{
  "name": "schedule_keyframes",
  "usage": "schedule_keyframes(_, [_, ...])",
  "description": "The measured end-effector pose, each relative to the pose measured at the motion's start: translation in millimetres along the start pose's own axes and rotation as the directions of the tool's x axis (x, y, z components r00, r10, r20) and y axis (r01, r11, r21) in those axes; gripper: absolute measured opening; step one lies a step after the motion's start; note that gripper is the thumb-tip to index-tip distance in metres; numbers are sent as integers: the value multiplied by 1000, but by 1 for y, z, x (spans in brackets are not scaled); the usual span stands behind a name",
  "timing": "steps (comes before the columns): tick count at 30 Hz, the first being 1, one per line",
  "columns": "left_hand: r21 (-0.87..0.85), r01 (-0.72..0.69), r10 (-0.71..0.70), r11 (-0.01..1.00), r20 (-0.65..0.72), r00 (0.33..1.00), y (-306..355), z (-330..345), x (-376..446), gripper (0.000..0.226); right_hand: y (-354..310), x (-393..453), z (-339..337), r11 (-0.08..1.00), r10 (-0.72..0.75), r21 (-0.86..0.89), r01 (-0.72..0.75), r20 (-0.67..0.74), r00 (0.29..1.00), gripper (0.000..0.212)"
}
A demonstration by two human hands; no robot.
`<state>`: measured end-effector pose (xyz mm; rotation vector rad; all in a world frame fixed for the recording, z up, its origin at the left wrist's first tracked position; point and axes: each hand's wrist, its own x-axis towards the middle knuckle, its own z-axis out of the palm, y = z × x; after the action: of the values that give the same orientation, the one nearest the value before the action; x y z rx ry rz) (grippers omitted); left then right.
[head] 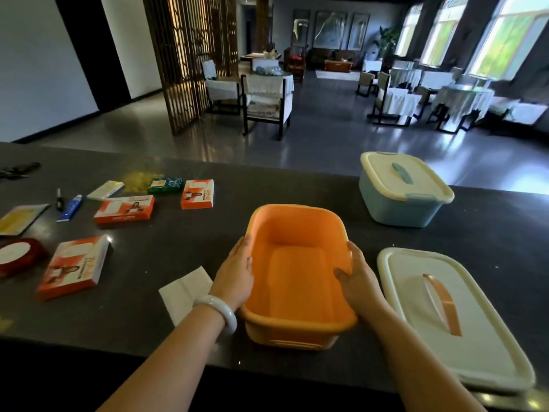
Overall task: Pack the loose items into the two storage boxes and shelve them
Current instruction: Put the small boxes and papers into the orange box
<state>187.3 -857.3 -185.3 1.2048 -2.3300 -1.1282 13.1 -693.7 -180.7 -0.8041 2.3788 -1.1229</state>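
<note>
An empty orange storage box (297,281) stands open on the dark counter (184,233) in front of me. My left hand (236,275) grips its left rim and my right hand (356,278) grips its right rim, thumb inside. Its cream lid (451,316) with an orange handle lies flat to the right. A blue storage box (401,197) with its lid on sits at the back right. Loose items lie to the left: three orange-and-white cartons (74,267) (124,209) (197,194), a green pack (165,185), a blue tube (70,207) and a red round tin (16,257).
A white paper sheet (185,289) lies by my left wrist. A yellow packet (20,218), a pale sachet (105,190), a pen (59,199) and scissors (17,171) lie at the far left. Beyond the counter's far edge are chairs and covered tables.
</note>
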Motion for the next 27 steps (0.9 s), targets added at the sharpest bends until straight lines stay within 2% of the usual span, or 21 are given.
schedule_keyframes(11, [-2,21,-21,1000,4,1000,4,-3,13,55,-4,16,0,999,32,-27,-31,32,999,85])
schedule_keyframes(16, [-10,14,-14,1000,8,1000,5,-5,11,55,-7,22,-4,997,24,-70,-18,90,996,84])
schedule_keyframes(18, [-3,19,-18,1000,14,1000,3,-8,11,57,-12,24,-9,992,22,-129,-14,59,998,78])
schedule_keyframes(22, [-34,52,-54,998,-48,997,-15,-26,9,60,-36,18,-9,956,-106,-281,89,-47,993,70])
schedule_keyframes(27, [-10,226,-226,974,-102,969,-62,-68,10,58,-98,0,20,946,-233,-223,236,40,972,67])
